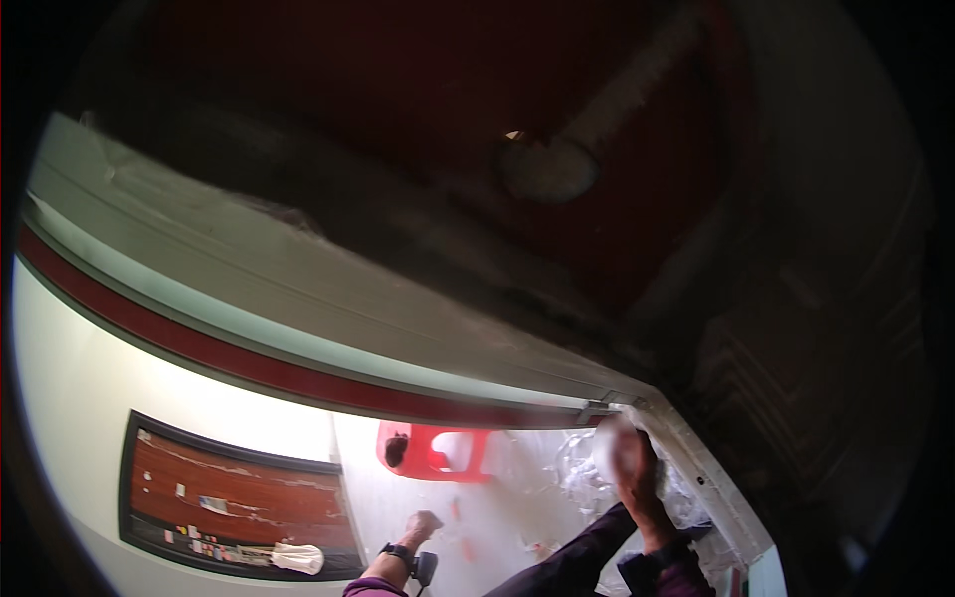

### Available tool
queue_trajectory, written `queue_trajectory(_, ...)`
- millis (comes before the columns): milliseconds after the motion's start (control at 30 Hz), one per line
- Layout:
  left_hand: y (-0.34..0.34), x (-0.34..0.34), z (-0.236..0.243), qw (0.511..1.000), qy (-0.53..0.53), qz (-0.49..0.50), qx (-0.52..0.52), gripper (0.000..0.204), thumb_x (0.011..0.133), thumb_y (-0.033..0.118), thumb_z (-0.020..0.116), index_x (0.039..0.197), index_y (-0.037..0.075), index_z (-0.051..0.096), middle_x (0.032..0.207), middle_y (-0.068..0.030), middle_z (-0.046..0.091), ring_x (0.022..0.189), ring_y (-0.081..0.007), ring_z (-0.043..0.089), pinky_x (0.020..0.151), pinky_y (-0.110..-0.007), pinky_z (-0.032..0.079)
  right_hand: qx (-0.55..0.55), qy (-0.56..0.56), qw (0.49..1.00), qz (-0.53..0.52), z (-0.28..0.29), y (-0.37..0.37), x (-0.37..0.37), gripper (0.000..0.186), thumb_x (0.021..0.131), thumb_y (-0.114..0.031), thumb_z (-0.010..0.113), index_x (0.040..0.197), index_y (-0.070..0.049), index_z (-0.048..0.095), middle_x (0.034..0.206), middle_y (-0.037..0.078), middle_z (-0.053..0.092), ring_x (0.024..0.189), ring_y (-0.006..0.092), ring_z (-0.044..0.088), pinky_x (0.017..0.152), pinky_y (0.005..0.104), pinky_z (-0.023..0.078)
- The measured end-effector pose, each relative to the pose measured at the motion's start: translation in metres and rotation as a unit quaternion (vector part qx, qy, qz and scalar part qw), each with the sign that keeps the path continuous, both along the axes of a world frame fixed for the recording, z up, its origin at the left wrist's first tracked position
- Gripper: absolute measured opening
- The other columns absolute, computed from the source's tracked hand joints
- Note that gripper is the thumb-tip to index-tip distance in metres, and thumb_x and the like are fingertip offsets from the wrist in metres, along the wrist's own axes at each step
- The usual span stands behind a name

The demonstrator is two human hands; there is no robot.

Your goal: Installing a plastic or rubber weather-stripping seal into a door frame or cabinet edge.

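Note:
My left hand (423, 524) is at lower centre, a dark strap on its wrist, above the pale floor. Its fingers are curled; whether they hold anything is hidden. My right hand (639, 468) is raised at lower right, fingers closed around a blurred pale and reddish thing (614, 448), too smeared to name. It is close beside the pale frame edge (711, 478), just below the end of a long red-striped beam (298, 383).
A red plastic stool (468, 458) lies below the beam, with crumpled clear plastic (575, 463) to its right. A brown, black-framed panel (239, 478) with small items is at left. A dark red surface (398, 80) with a pale round patch fills the top.

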State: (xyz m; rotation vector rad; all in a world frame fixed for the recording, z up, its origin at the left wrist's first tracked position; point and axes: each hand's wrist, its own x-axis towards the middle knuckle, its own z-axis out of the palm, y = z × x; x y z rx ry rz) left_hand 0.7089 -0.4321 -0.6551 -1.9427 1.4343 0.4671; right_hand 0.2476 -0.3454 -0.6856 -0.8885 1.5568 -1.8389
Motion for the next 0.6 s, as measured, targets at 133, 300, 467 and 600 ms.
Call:
queue_trajectory(133,0.024,-0.03,0.053,0.99,0.06,0.119,-0.04,0.03,0.064,0.031,0.057,0.076,0.004,0.059,0.067,-0.0097,0.056,0.051,-0.0183,0.054,0.046,-0.028,0.045,-0.118,0.146,0.981,-0.042,0.094,-0.073,-0.017,0.055,0.058,-0.013,0.068,0.103,-0.001,0.039,0.094,0.016,0.046,0.083,0.031,0.049,0.07,0.0358,0.042)
queue_trajectory(300,0.041,-0.031,0.051,0.966,0.213,0.14,-0.05,0.033,0.068,0.03,0.054,0.085,0.001,0.056,0.063,-0.0093,0.055,0.05,-0.0165,0.053,0.044,-0.026,0.044,-0.145,0.225,0.96,-0.08,0.166,-0.128,-0.018,0.065,0.06,-0.025,0.065,0.112,-0.002,0.033,0.107,0.019,0.037,0.096,0.0328,0.039,0.08,0.0405,0.033)
queue_trajectory(467,0.051,-0.026,0.046,0.951,0.297,0.081,-0.006,0.033,0.073,0.028,0.051,0.089,-0.001,0.052,0.069,-0.0072,0.055,0.05,-0.0132,0.052,0.042,-0.025,0.043,-0.176,0.206,0.95,-0.153,0.18,-0.163,-0.014,0.041,0.067,-0.019,0.058,0.101,-0.003,0.043,0.1,0.018,0.044,0.09,0.0329,0.043,0.076,0.0394,0.035)
queue_trajectory(600,0.043,-0.052,0.059,0.958,0.285,0.037,-0.009,0.031,0.074,0.029,0.05,0.088,0.002,0.053,0.065,-0.0063,0.055,0.049,-0.0134,0.052,0.044,-0.025,0.043,-0.183,0.278,0.918,-0.215,0.181,-0.163,-0.025,0.028,0.069,-0.015,0.054,0.093,-0.003,0.048,0.094,0.017,0.048,0.085,0.0325,0.046,0.073,0.0377,0.037)
